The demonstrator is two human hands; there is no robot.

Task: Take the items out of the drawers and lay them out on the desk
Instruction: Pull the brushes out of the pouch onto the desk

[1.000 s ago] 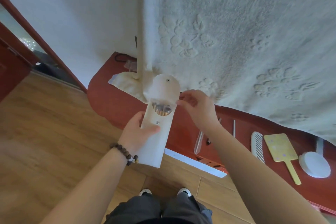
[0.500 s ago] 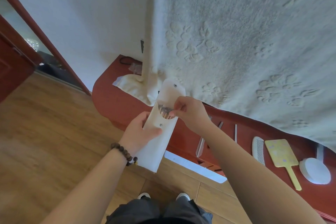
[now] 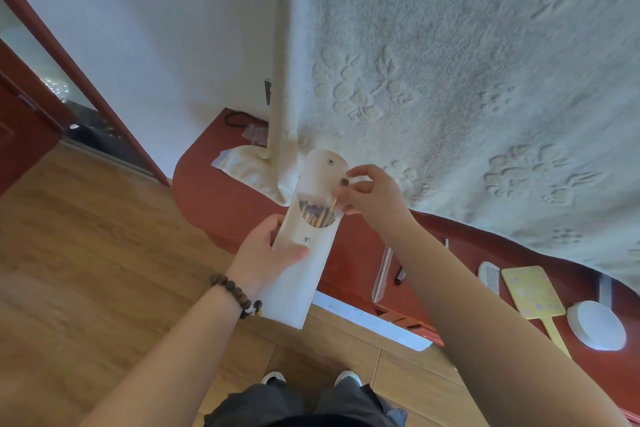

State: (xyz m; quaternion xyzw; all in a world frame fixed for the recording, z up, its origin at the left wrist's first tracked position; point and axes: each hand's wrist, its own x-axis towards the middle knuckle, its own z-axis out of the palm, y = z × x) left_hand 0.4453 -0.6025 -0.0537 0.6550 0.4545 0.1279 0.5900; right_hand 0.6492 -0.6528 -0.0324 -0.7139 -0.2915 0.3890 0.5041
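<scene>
1. Now your right hand (image 3: 372, 198) has come up from the mouth of the pouch (image 3: 301, 253); half a second ago its fingers were down among the contents, and now they pinch 1 thin brush (image 3: 337, 196) lifted partly clear, its dark tip just beside the flap.
2. Your left hand (image 3: 266, 253) still grips the pouch around its middle, thumb across the front near the lower snap, as in both earlier frames.
3. The pouch is cream, tilted, flap open upward; a bundle of thin wooden-handled brushes stands inside it.
4. It is held in the air in front of the red desk (image 3: 207, 184), above the wooden floor.
5. Well to the right of the pouch, on the desk, lie a white comb (image 3: 489, 277), a yellow hand mirror (image 3: 531, 293) and a round white lid (image 3: 596, 324).
6. Behind the pouch hangs a pale textured blanket (image 3: 450, 80).
</scene>
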